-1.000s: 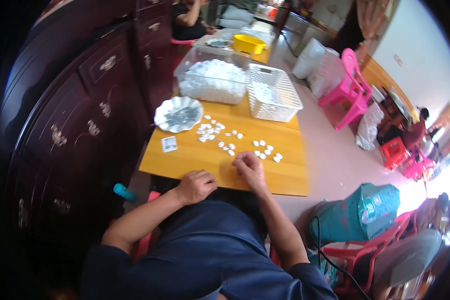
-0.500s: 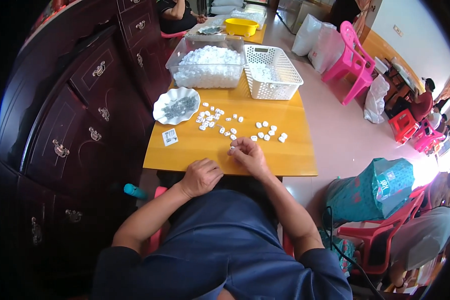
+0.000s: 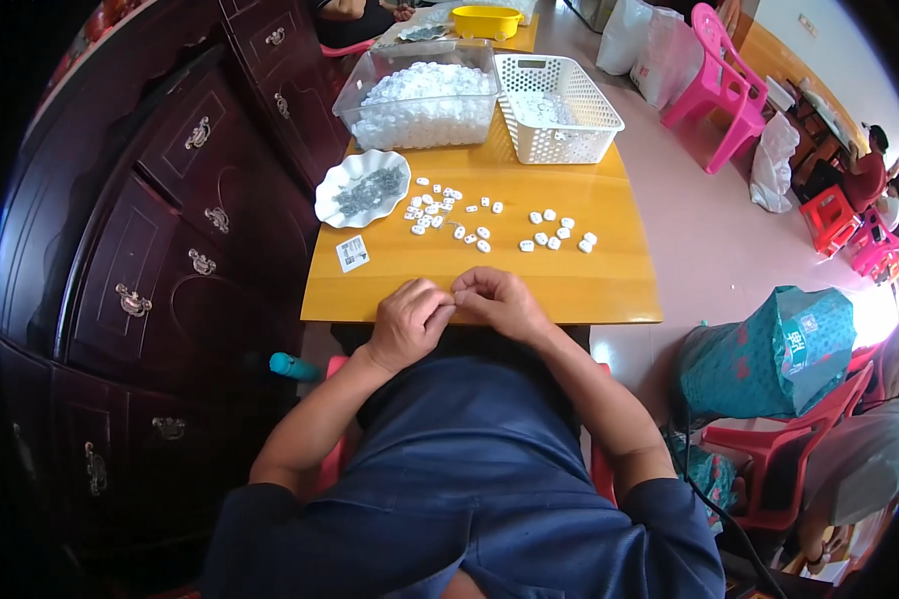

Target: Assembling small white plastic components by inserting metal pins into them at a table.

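Observation:
At the near edge of the wooden table (image 3: 390, 295), my left hand (image 3: 408, 321) and my right hand (image 3: 504, 302) meet fingertip to fingertip. Both are closed in a pinch; the right still appears to hold a small white plastic piece, mostly hidden by the fingers. What the left fingertips grip is too small to make out. Beyond them lies a loose scatter of small white plastic pieces (image 3: 483, 246), some with dark holes. To the right is a separate group of white pieces (image 3: 553, 243). A scalloped white dish (image 3: 328, 203) holds small grey parts (image 3: 370, 192).
A clear bin (image 3: 345, 103) heaped with white pieces and a white perforated basket (image 3: 567, 150) stand at the table's back. A printed square card (image 3: 352, 254) lies at left. Dark cabinets (image 3: 140, 220) flank the left; a teal bag (image 3: 759, 354) stands right. Other people sit farther off.
My right hand has drawn back toward me with the small white piece, and my left hand has come up to meet its fingertips. The view has shifted slightly.

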### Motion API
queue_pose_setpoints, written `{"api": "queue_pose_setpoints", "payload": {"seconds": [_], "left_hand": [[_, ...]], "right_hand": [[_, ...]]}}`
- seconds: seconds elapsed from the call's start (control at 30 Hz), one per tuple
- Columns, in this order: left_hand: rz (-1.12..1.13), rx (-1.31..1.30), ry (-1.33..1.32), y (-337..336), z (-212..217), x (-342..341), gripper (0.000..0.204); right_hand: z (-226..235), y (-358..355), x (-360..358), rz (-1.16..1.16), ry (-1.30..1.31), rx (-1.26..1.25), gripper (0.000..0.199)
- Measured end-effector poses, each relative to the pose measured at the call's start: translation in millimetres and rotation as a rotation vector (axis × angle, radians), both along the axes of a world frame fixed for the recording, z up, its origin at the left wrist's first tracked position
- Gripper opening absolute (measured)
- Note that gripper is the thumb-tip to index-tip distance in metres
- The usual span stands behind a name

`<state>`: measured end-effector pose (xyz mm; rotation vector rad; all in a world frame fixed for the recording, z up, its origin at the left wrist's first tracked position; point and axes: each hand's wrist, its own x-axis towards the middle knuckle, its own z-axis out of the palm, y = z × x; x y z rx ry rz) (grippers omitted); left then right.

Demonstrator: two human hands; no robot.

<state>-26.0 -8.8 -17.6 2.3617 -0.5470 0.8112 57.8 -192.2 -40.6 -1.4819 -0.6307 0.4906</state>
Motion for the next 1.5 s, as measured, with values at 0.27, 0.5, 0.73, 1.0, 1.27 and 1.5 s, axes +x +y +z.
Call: {"api": "queue_pose_setpoints", "payload": {"seconds": [0.27,0.5,0.73,1.0,1.27,1.5], "left_hand": [[0.022,0.023,-0.025,2,1,0,0.011],[0.000,0.019,-0.026,-2,5,-2,0.012],[-0.034,-0.026,-0.023,1,8,-1,0.015],[0.025,-0.230,0.186,2,19,-2,0.007],[0.016,-0.276,0.179,5,9,8,0.003],[0.016,-0.240,0.189,4,6,15,0.002]], "right_hand": [[-6,1,1,0.076,0.124,0.048,0.011],[19,-9,-2,0.135,0.181,-0.162,0.018],[14,-7,-1,0.169,0.265,-0.107,0.018],[16,-9,1,0.076,0.296,-0.026,0.013],[10,-7,3,0.003,0.260,0.021,0.015],[10,-7,2,0.011,0.269,0.049,0.011]]}}
